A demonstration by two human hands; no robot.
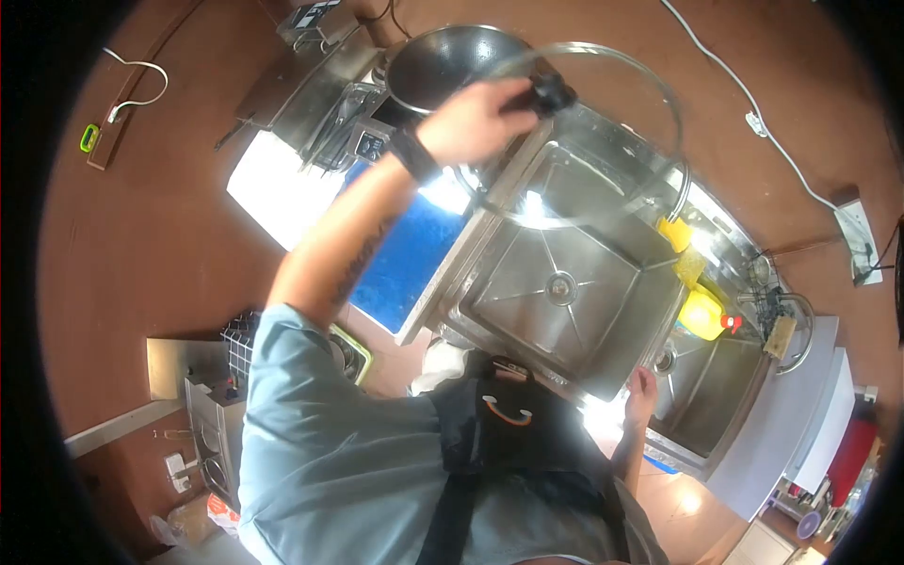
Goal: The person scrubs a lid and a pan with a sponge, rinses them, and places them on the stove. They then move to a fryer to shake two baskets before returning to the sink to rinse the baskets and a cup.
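Observation:
My left hand is closed around the black knob of a clear glass lid with a metal rim. The lid is tilted, held above the left sink basin and near a dark wok; motion blurs its edge. My right hand is low at the front edge of the right sink basin. Its fingers are loosely bent, and nothing shows in them.
A blue board lies left of the sink. A yellow bottle with a red cap, yellow cloths and a sponge sit near the curved faucet. A white cable runs along the wall.

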